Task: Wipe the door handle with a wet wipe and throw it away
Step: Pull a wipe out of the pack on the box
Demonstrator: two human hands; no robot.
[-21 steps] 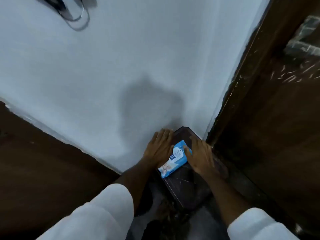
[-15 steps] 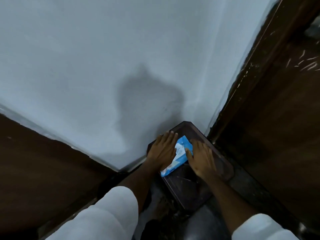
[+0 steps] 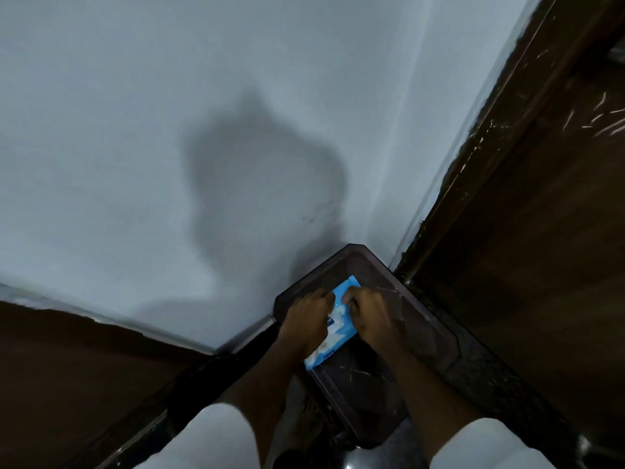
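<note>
A blue pack of wet wipes [image 3: 333,328] lies on a dark brown stool top [image 3: 419,319] in the corner. My left hand [image 3: 306,324] presses on the pack's left side and holds it. Curled over its upper middle, my right hand [image 3: 370,316] has its fingertips pinched at the pack's opening; whether a wipe is between them is hidden. The door handle is out of view.
A pale wall [image 3: 203,130] fills the upper view, with my shadow on it. A dark brown door and frame [image 3: 527,231] run along the right. Dark wood panelling [image 3: 67,367] lies lower left. The floor below the stool is dark.
Both hands have closed in on the pack. The right hand went from lying flat beside it to curling over its top with pinched fingers. The camera has tilted down a little.
</note>
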